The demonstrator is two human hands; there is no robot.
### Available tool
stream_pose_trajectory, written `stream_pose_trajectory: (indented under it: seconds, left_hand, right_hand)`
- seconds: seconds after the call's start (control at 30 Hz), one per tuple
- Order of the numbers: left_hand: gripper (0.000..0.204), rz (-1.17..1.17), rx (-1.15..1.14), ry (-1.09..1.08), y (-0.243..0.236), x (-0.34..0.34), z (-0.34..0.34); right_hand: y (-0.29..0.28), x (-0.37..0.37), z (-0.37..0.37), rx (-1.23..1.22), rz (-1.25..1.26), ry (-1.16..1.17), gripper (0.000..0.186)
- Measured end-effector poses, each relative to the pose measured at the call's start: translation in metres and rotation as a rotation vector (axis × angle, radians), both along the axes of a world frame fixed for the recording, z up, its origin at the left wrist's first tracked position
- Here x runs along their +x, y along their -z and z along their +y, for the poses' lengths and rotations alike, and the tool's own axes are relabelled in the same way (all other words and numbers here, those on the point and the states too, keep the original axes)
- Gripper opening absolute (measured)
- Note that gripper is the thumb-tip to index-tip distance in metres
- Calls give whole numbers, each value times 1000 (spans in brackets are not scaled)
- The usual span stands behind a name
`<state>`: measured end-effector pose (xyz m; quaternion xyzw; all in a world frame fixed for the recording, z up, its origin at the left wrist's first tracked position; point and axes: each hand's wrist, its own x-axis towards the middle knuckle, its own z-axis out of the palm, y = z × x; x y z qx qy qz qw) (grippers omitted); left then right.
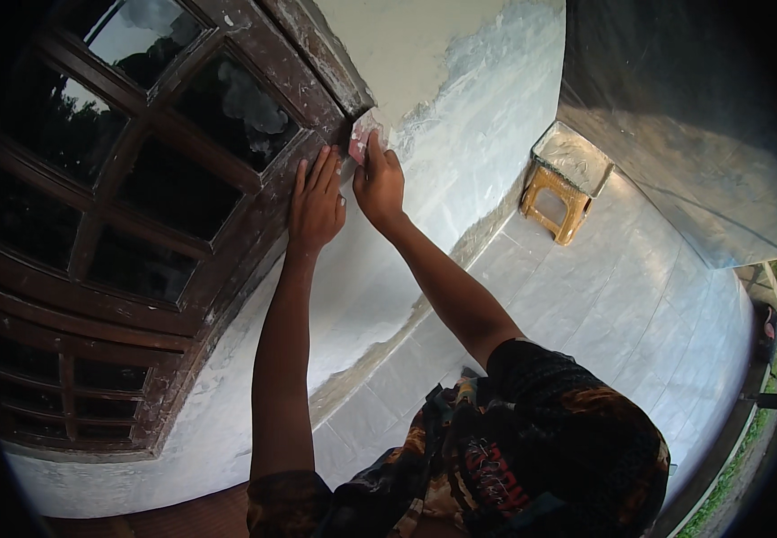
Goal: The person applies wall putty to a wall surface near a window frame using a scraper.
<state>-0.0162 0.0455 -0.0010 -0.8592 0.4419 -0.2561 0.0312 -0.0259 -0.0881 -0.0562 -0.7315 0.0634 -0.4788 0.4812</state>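
Note:
My left hand [317, 199] lies with straight fingers against the edge of the dark brown wooden window frame [204, 316], which has several glass panes and pale smears on it. Just right of it, my right hand [377, 184] grips a small flat pink scraper [360, 134], smeared with pale material, against the patchy off-white plastered wall [442, 170] at the frame's corner. The far part of the scraper shows beyond my fingers; where it meets the wall is hard to make out.
A yellow plastic stool [558, 226] stands on the grey tiled floor [612, 305] by the wall, with a paint-smeared tray [568, 145] on it. A large dark grey surface [684, 134] rises at the right. Grass [711, 502] runs along the floor's outer edge.

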Motion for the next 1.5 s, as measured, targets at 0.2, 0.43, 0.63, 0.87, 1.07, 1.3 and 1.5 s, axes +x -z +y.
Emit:
stream_pose_trajectory:
  seconds: [0.2, 0.43, 0.63, 0.87, 1.07, 1.3, 1.5]
  left_hand:
    - [59, 9, -34, 9, -1, -3, 1]
    - [59, -10, -1, 8, -2, -3, -5]
    - [57, -17, -47, -8, 2, -2, 2]
    - [56, -40, -9, 4, -6, -4, -11]
    - [58, -24, 15, -40, -1, -6, 0]
    - [58, -33, 12, -13, -4, -5, -9]
    - [58, 30, 16, -54, 0, -5, 2]
  right_hand:
    - [-8, -43, -8, 80, 22, -143, 63]
    - [-18, 11, -39, 49, 23, 27, 58]
    - [8, -40, 22, -7, 21, -119, 59]
    - [-9, 5, -51, 135, -71, 98, 58]
    - [9, -34, 8, -20, 73, -154, 58]
    - [-12, -5, -55, 157, -87, 59, 58]
    - [4, -40, 0, 17, 88, -292, 56]
